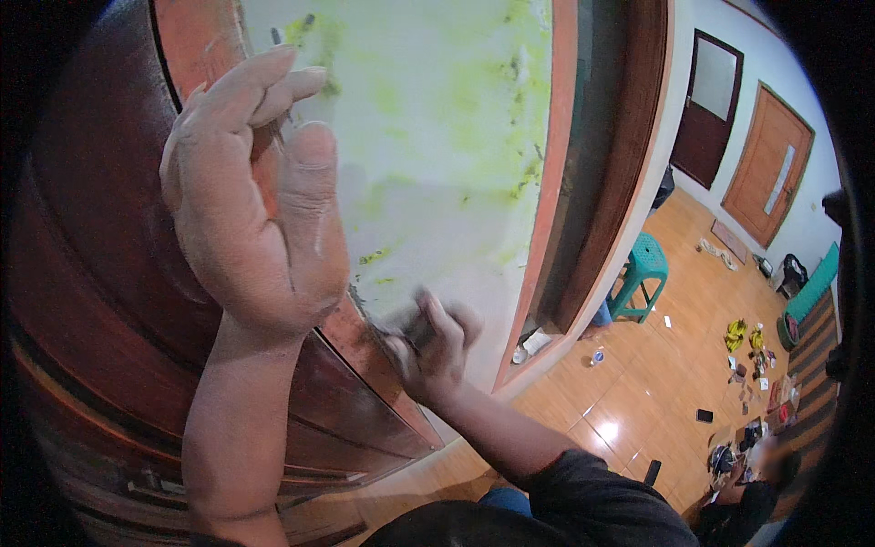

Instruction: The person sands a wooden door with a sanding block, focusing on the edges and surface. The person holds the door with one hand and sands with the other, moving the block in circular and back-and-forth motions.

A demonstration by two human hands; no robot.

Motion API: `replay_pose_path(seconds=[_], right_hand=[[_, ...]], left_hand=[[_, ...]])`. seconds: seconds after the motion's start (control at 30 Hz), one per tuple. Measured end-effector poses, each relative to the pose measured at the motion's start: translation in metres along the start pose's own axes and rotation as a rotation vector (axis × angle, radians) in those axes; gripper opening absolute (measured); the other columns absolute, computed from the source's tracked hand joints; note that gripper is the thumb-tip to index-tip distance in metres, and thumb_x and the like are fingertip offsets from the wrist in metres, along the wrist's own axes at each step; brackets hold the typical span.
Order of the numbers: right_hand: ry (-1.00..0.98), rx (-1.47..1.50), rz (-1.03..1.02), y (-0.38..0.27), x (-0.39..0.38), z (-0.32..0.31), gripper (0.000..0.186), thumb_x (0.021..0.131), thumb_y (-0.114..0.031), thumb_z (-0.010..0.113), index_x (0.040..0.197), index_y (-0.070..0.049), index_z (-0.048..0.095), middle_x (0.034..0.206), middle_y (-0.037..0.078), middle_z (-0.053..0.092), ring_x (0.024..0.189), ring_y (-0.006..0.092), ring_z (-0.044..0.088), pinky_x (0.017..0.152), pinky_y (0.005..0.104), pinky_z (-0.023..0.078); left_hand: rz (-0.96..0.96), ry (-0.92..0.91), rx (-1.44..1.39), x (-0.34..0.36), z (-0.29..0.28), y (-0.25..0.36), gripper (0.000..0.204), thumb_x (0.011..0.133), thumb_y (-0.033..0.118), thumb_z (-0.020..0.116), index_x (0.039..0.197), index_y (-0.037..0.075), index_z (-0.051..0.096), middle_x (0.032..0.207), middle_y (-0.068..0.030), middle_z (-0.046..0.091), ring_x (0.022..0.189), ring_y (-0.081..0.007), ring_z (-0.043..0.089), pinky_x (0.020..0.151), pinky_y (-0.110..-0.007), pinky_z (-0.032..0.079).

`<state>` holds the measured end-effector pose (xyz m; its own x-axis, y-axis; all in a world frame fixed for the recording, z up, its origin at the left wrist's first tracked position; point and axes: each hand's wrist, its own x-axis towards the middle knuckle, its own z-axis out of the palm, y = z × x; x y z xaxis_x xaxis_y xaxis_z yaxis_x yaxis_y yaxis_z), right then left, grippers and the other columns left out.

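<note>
My left hand (pixel 246 182) is raised at the upper left against the reddish door frame (pixel 205 41), fingers loosely curved and apart, thumb up, nothing visible held. Both hands look dusty. Lower down, my right hand (pixel 428 356) is blurred, its fingers closed at the edge where the frame meets the pale wall (pixel 428 100) with yellow-green patches; I cannot make out what they hold, if anything. The dark red wooden door (pixel 91 228) is on my left. A brown-framed window (pixel 611 155) runs down beside the wall.
A teal plastic stool (pixel 643 269) stands on the tiled floor (pixel 583 419) by the wall. Yellow items (pixel 736 335), a phone (pixel 705 416) and other scattered objects lie at the right. Another person (pixel 756 492) is at the lower right. Two doors (pixel 766 164) are at the back.
</note>
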<state>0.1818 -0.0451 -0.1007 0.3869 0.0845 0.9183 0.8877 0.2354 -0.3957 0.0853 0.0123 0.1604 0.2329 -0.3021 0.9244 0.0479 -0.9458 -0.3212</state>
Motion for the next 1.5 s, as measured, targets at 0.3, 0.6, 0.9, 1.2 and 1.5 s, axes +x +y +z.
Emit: replay_pose_path(seconds=[0.3,0.6,0.9,1.2,1.5], right_hand=[[-0.084,0.022,0.016,-0.009,0.014,-0.003,0.076,0.074,-0.017,0.089,0.142,-0.006,0.057,0.117,0.004,0.064,0.106,0.0249,0.055,0.094,0.043,0.036],[-0.059,-0.033,-0.047,-0.001,-0.032,-0.028,0.081,0.073,-0.017,0.089,0.143,-0.007,0.05,0.135,0.01,0.061,0.112,0.0291,0.052,0.097,0.0464,0.037],[-0.016,0.02,-0.053,-0.02,0.071,0.006,0.077,0.075,-0.024,0.089,0.144,-0.008,0.058,0.115,0.008,0.061,0.104,0.0253,0.054,0.093,0.0414,0.036],[-0.144,-0.079,-0.013,0.003,-0.048,-0.03,0.08,0.075,-0.017,0.089,0.142,-0.003,0.048,0.127,0.016,0.057,0.112,0.0323,0.053,0.096,0.0462,0.04],[0.036,0.017,-0.078,-0.02,0.06,-0.001,0.075,0.077,-0.024,0.089,0.143,-0.007,0.058,0.111,0.006,0.061,0.107,0.0264,0.055,0.094,0.0426,0.037]], left_hand=[[0.045,-0.01,0.105,0.004,-0.002,0.0,0.04,0.11,0.015,0.051,0.139,-0.012,0.048,0.13,-0.0237,0.062,0.118,-0.0255,0.065,0.106,-0.039,0.049],[0.069,-0.009,0.131,0.006,-0.004,0.0,0.039,0.11,0.016,0.051,0.138,-0.012,0.047,0.13,-0.0241,0.062,0.118,-0.0276,0.065,0.106,-0.038,0.049],[0.007,-0.03,0.095,0.006,-0.008,0.004,0.039,0.11,0.015,0.05,0.137,-0.013,0.047,0.131,-0.0254,0.061,0.12,-0.0271,0.064,0.106,-0.038,0.049],[0.05,-0.026,0.131,0.008,-0.006,0.002,0.038,0.109,0.012,0.052,0.137,-0.013,0.046,0.13,-0.0256,0.061,0.119,-0.0285,0.065,0.105,-0.038,0.05],[0.005,-0.035,0.092,0.003,-0.003,0.002,0.039,0.109,0.011,0.052,0.138,-0.014,0.046,0.133,-0.0253,0.059,0.119,-0.0284,0.065,0.106,-0.04,0.05]])
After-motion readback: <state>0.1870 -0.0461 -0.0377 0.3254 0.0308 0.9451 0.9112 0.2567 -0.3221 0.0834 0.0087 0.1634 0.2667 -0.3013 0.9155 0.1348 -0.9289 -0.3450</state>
